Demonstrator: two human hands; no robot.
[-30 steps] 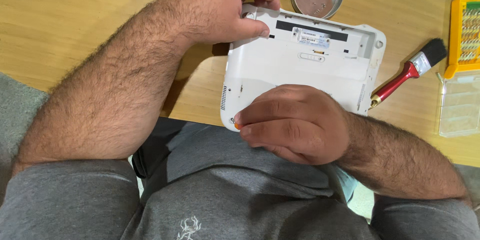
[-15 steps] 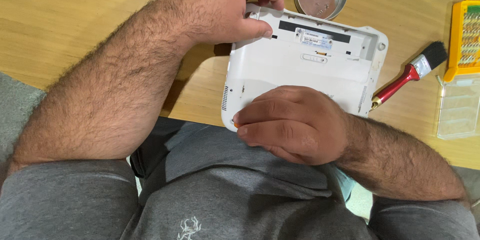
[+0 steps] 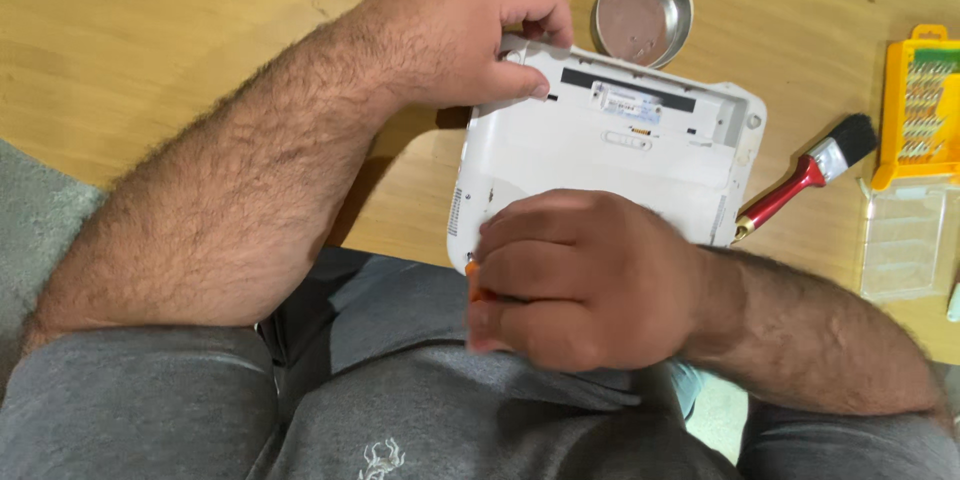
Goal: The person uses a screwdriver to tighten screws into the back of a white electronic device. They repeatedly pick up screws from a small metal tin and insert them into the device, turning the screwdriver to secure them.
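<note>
The wooden bench (image 3: pixel 150 30) fills the upper left of the frame, and a grey-clad lap runs along the bottom. From the left edge the forearm rises to the left hand (image 3: pixel 455 25) at upper centre, its fingers (image 3: pixel 535 20) curled tight over the top left corner of a white device (image 3: pixel 600 155), thumb pressed on its back panel. The device lies back side up at the centre of the frame, its lower edge overhanging the bench rim toward the lap. Just below it, the right hand (image 3: pixel 590 280) covers the lower left corner, fingers closed around a small orange-handled tool (image 3: pixel 473 280) of which only a short piece shows; the tip meets the device's corner. Above the device, at the top centre, sits a round metal dish (image 3: pixel 642 12). To the right lies a red-handled brush (image 3: pixel 805 180), touching the device's right edge, then a yellow bit case (image 3: pixel 920 105) with its clear lid (image 3: pixel 903 240) at the right edge
</note>
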